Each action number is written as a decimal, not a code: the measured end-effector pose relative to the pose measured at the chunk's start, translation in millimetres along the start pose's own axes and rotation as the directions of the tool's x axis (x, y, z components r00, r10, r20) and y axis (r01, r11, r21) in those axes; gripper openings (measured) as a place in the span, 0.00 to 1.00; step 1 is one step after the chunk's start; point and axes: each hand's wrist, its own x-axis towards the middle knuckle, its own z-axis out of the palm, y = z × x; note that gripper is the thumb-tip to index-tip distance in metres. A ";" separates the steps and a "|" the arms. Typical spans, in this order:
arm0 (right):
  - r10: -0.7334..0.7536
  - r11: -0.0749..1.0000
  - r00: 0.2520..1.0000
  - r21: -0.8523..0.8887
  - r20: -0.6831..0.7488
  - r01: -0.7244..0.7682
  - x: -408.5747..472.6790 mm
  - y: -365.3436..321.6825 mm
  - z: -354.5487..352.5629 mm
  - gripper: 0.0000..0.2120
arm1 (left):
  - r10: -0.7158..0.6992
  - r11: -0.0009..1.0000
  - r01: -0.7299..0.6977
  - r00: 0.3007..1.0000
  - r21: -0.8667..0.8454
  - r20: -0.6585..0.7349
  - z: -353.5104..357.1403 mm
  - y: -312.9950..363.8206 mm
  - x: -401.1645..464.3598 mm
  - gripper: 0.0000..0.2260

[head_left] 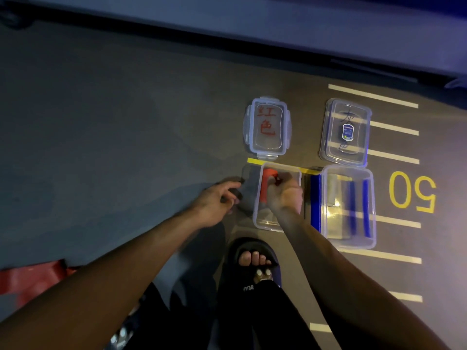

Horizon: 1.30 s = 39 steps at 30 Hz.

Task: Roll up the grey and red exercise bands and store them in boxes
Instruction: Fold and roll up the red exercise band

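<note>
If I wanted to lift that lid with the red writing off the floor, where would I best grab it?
Probably by its long edges. The lid with the red writing lies flat on the floor, apart from the open box below it, so come straight down and pinch its two long sides, where the clip flaps stick out and give fingers something to catch.

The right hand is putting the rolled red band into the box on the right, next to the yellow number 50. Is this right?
Not quite. The head view shows the right hand putting the rolled red band into the left box, below the lid with red writing, not beside the yellow 50.
</note>
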 end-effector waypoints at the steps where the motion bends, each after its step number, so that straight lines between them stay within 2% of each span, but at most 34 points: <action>1: -0.024 0.999 1.000 -0.038 0.001 0.024 0.0 1.1 -0.3 0.09 | -0.003 1.000 0.003 1.000 0.002 -0.011 -1.0 -2.4 -1.6 0.19; 5: -0.066 0.984 0.997 -0.163 0.049 0.073 -4.5 8.0 -4.9 0.16 | -0.005 1.000 0.004 0.999 -0.007 -0.037 -1.6 -9.7 -9.4 0.20; 8: -0.167 0.966 0.986 -0.203 -0.010 0.162 -11.7 5.7 -9.0 0.12 | -0.004 1.000 0.003 0.997 -0.013 -0.073 -4.1 -15.9 -16.3 0.20; 12: -0.506 0.842 0.863 -0.223 -0.009 0.491 -20.0 2.1 -3.4 0.07 | 0.013 1.000 -0.016 0.992 -0.022 -0.128 -4.3 -24.0 -32.1 0.18; 15: -0.648 0.735 0.762 -0.266 -0.001 0.624 -34.9 -4.0 14.9 0.04 | 0.026 0.995 -0.040 0.987 -0.087 -0.156 -3.2 -34.6 -48.7 0.16; 16: -0.635 0.758 0.773 -0.190 0.003 0.623 -44.0 -7.6 23.0 0.04 | 0.022 0.994 -0.039 0.985 -0.099 -0.170 -4.6 -40.1 -55.2 0.16; 18: -0.628 0.764 0.763 -0.063 0.152 0.642 -62.2 -11.3 43.0 0.05 | 0.003 0.991 -0.031 0.976 -0.127 -0.216 -9.7 -53.7 -68.8 0.15; 21: -0.549 0.765 0.718 -0.089 0.427 0.638 -90.3 -16.4 69.7 0.07 | 0.006 0.994 -0.042 0.941 -0.097 -0.338 -21.7 -82.2 -91.4 0.13; 25: -0.537 0.651 0.584 -0.142 0.609 0.746 -129.7 -23.5 91.1 0.10 | -0.046 0.998 0.015 0.848 -0.062 -0.528 -31.6 -119.8 -134.9 0.11; 28: -0.482 0.531 0.471 -0.181 0.739 0.828 -153.9 -22.0 101.6 0.12 | -0.034 0.981 0.160 0.707 0.113 -0.706 -38.9 -154.9 -173.7 0.11; 30: -0.465 0.508 0.429 -0.164 0.774 0.846 -167.5 -18.0 108.3 0.12 | -0.022 0.918 0.319 0.631 0.234 -0.776 -45.4 -185.7 -199.0 0.12; 33: -0.473 0.489 0.404 -0.148 0.783 0.860 -182.9 -9.9 113.7 0.12 | -0.146 0.809 0.544 0.552 0.222 -0.821 -49.0 -210.9 -232.3 0.16; 36: -0.472 0.473 0.396 -0.153 0.788 0.868 -189.4 0.7 112.6 0.12 | -0.203 0.760 0.603 0.576 0.244 -0.791 -52.2 -221.9 -248.4 0.20; 39: -0.478 0.455 0.401 -0.171 0.781 0.874 -190.0 8.8 108.6 0.12 | -0.236 0.727 0.602 0.671 0.331 -0.703 -55.2 -225.6 -249.5 0.24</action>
